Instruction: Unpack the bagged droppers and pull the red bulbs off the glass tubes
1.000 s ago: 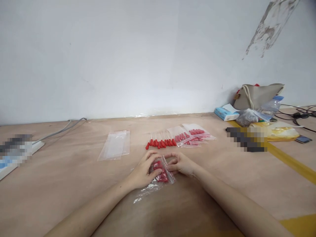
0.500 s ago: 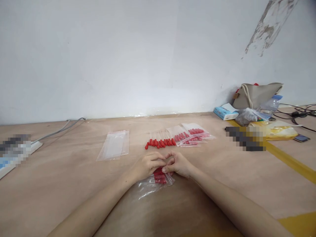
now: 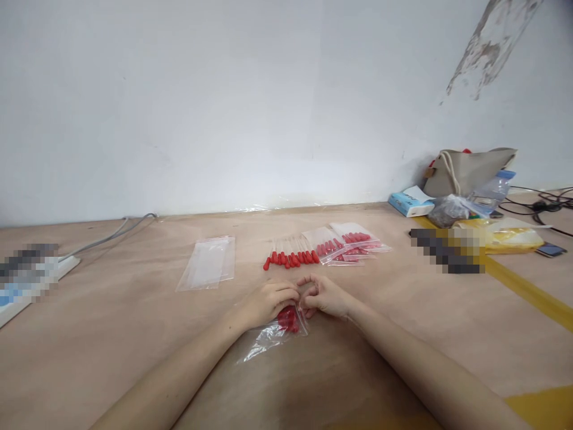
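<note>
A clear zip bag (image 3: pixel 268 341) holding droppers with red rubber bulbs (image 3: pixel 287 319) lies on the table close to me. My left hand (image 3: pixel 271 300) is curled over the bag's far side, its fingers closed on the bag near the bulbs. At the zip end, my right hand (image 3: pixel 323 296) has its fingers bent round the bag's edge; the fingertips are partly hidden. Just beyond my hands, a row of loose droppers (image 3: pixel 292 259) lies with the red bulbs toward me. Filled bags of droppers (image 3: pixel 353 242) overlap to the right of that row.
Flat clear bags (image 3: pixel 208 263) lie at left of the droppers. A power strip (image 3: pixel 67 267) with a grey cable is at far left. On the right are a blue tissue pack (image 3: pixel 409 204), a grey bag (image 3: pixel 470 173), yellow packaging (image 3: pixel 514 239), a phone (image 3: pixel 551 249) and black cables.
The bag of droppers has shifted slightly left and its clear end has flattened out. My right thumb has drawn back from the red bulbs toward the zip edge.
</note>
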A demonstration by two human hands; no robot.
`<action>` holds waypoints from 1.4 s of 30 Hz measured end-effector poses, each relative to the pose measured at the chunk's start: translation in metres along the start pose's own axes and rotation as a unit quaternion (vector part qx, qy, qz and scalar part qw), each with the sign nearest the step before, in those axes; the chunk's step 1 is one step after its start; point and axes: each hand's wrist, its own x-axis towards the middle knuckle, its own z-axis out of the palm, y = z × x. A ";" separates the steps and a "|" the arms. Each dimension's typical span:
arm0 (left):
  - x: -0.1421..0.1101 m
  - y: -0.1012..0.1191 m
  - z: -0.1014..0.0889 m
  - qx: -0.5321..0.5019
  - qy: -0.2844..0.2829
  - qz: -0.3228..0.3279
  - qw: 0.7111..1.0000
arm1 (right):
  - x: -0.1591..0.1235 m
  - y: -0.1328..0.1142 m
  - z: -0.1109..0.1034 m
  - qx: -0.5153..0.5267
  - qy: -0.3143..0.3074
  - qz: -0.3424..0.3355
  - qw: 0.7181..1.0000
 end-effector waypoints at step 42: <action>0.002 0.001 0.002 -0.018 0.002 0.031 0.999 | -0.003 0.000 -0.006 0.048 -0.042 0.013 0.998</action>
